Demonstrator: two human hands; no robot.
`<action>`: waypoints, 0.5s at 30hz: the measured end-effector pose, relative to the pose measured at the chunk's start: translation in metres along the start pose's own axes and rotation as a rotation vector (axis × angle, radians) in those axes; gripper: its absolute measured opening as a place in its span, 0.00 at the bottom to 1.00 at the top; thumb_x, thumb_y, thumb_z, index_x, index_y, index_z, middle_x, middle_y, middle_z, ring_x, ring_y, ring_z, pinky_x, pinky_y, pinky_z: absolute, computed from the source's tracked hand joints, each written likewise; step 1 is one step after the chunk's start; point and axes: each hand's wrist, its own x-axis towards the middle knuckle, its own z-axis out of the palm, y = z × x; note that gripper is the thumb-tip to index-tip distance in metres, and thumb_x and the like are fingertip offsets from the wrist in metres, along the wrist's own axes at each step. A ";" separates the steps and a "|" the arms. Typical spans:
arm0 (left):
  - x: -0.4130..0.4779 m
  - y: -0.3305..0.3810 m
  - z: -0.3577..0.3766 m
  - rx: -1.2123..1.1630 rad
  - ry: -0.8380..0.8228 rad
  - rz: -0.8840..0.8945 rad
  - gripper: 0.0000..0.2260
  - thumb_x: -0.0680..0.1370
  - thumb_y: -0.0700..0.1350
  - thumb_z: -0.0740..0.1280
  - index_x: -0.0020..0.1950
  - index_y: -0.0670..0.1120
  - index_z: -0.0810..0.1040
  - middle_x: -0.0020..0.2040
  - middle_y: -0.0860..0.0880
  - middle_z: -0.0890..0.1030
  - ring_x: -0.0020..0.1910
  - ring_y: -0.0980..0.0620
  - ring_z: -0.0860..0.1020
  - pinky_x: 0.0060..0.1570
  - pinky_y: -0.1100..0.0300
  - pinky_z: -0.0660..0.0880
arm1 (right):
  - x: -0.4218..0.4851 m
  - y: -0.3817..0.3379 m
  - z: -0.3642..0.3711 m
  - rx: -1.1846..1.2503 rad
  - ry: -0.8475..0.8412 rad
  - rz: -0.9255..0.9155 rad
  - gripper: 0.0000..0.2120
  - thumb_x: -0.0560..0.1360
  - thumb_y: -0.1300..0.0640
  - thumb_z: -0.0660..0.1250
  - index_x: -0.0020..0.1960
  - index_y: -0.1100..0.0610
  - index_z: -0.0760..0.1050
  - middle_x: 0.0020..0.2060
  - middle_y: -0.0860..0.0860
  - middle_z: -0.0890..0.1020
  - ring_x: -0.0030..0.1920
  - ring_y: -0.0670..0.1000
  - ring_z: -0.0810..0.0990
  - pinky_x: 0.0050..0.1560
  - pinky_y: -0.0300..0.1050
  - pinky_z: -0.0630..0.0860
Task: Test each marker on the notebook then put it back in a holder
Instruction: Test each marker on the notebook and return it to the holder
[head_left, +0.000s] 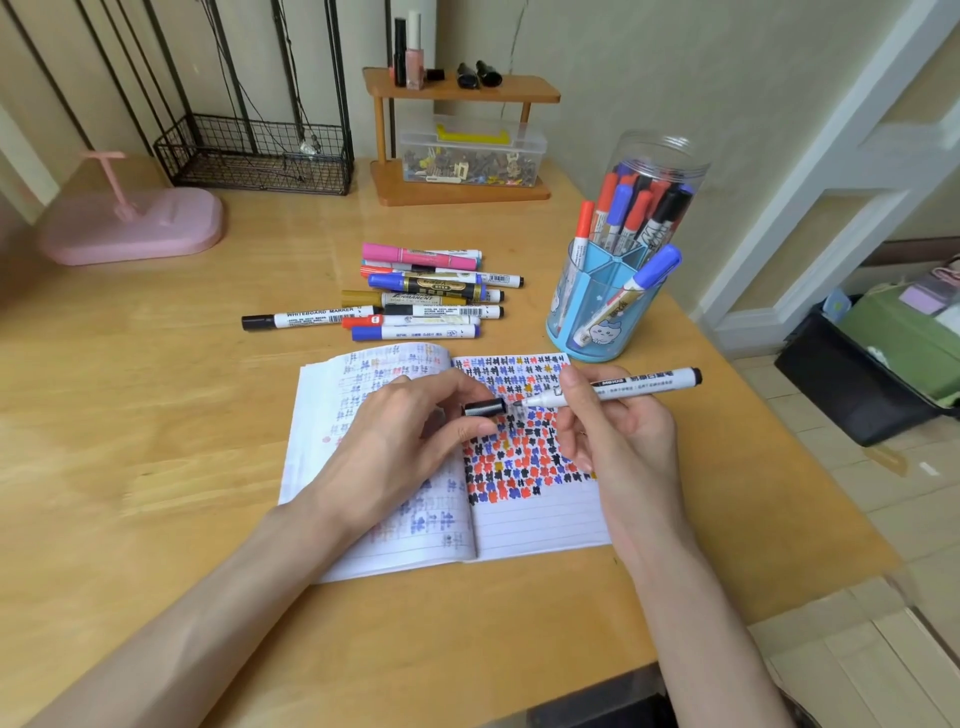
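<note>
Right now your left hand (410, 431) pinches a black cap (484, 408) between thumb and fingers, wrist resting on the left page of the open notebook (545, 525). Your right hand (618, 431) grips the uncapped marker (613, 388), white barrel with a black rear end, lying nearly level with its tip pointing left at the cap's open end. Tip and cap sit just beside each other; a thin gap seems to show between them, though it is hard to be sure from this angle. Both hover over the right page, which is covered in black, red, blue and gold test marks down to about its middle, with blank lines below.

The notebook lies flat on the wooden table (156, 415). Behind it sits a loose pile of markers (426, 296), capped, lying sideways. To the right of the pile stands the blue holder (597, 312), divided into compartments, with a blue-capped marker leaning in the front one and a red-capped one upright at the left. Just behind it a clear jar (660, 171) holds many red, blue and black markers.

Further back: wire basket (254, 156), pink stand (135, 228), wooden shelf (462, 88) over a plastic box (470, 156).
</note>
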 end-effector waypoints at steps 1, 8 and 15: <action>0.000 0.000 0.001 -0.003 -0.002 0.003 0.13 0.79 0.63 0.67 0.56 0.56 0.80 0.44 0.51 0.85 0.42 0.52 0.83 0.46 0.48 0.78 | 0.000 0.001 0.000 0.001 -0.007 0.001 0.11 0.79 0.53 0.73 0.53 0.61 0.80 0.33 0.56 0.78 0.31 0.50 0.73 0.28 0.36 0.68; 0.000 0.002 0.001 -0.023 0.001 0.014 0.11 0.79 0.63 0.66 0.55 0.58 0.79 0.43 0.53 0.84 0.41 0.52 0.82 0.44 0.53 0.76 | 0.001 0.002 0.001 -0.039 -0.103 -0.007 0.05 0.76 0.54 0.76 0.48 0.55 0.83 0.35 0.57 0.82 0.32 0.53 0.76 0.29 0.38 0.69; -0.001 0.004 0.001 -0.020 -0.017 0.016 0.11 0.81 0.60 0.65 0.58 0.55 0.78 0.46 0.56 0.84 0.45 0.54 0.83 0.46 0.52 0.78 | -0.003 0.002 -0.002 -0.046 -0.199 0.015 0.12 0.74 0.49 0.74 0.52 0.55 0.85 0.42 0.59 0.87 0.37 0.55 0.83 0.34 0.44 0.74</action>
